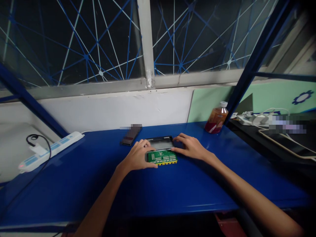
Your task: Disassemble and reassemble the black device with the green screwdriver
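At the middle of the blue table (pixel 98 184), a green circuit board (pixel 161 156) with a yellow near edge is being gripped at its 9 o'clock end by the left hand (pixel 139 154), its thumb and fingers spread around that end. At the board's 12 o'clock side, a black frame (pixel 161 143) is being held at its right end by the right hand (pixel 190 146), thumb and fingers set narrowly apart. From the board, a phone (pixel 131 135) is being supported by the table at 10 o'clock, a capped bottle (pixel 216 119) at 2 o'clock, and a white power strip (pixel 53 151) at 9 o'clock.
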`<action>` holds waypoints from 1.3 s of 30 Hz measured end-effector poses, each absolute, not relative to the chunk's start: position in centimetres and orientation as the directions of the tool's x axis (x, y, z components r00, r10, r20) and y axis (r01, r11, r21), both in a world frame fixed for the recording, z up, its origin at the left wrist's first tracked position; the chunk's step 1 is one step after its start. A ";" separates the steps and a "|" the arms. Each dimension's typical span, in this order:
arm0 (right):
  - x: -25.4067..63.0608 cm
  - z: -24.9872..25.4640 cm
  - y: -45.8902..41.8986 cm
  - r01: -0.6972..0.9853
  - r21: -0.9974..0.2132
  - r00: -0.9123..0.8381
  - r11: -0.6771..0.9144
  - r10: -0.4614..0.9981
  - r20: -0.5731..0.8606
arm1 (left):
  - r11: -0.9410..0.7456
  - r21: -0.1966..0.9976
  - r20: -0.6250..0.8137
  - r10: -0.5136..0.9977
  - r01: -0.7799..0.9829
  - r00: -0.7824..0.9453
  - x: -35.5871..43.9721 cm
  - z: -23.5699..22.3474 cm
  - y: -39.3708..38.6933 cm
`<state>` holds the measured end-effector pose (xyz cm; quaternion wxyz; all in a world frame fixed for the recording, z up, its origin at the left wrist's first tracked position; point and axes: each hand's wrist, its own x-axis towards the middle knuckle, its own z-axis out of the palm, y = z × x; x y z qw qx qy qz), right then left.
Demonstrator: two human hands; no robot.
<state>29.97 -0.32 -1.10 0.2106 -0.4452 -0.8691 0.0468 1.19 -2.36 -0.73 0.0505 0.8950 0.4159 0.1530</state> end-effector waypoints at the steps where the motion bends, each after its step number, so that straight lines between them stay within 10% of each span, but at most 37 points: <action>1: 30.1 -1.2 -0.1 0.767 -0.271 -0.488 0.581 0.804 0.341 | -0.654 0.211 0.243 0.755 0.726 0.610 1.3 -0.8 -2.4; 14: 32.9 -3.3 2.9 0.977 -0.150 -0.135 0.154 0.983 0.127 | -0.680 0.152 0.298 0.724 0.718 0.622 2.2 -2.0 -2.3; 19: 33.5 -3.4 3.9 0.948 -0.279 -0.129 0.151 0.987 0.096 | -0.677 0.164 0.299 0.727 0.718 0.618 2.3 -1.8 -2.5; 26: 33.9 -0.9 3.1 0.519 -0.798 0.015 0.307 0.930 0.368 | -0.668 0.168 0.284 0.737 0.725 0.613 2.5 -1.4 -2.7; 39: 31.5 -0.6 1.4 0.237 -0.887 -0.026 0.397 0.915 0.403 | -0.701 0.185 0.315 0.706 0.689 0.634 2.4 -1.9 -2.5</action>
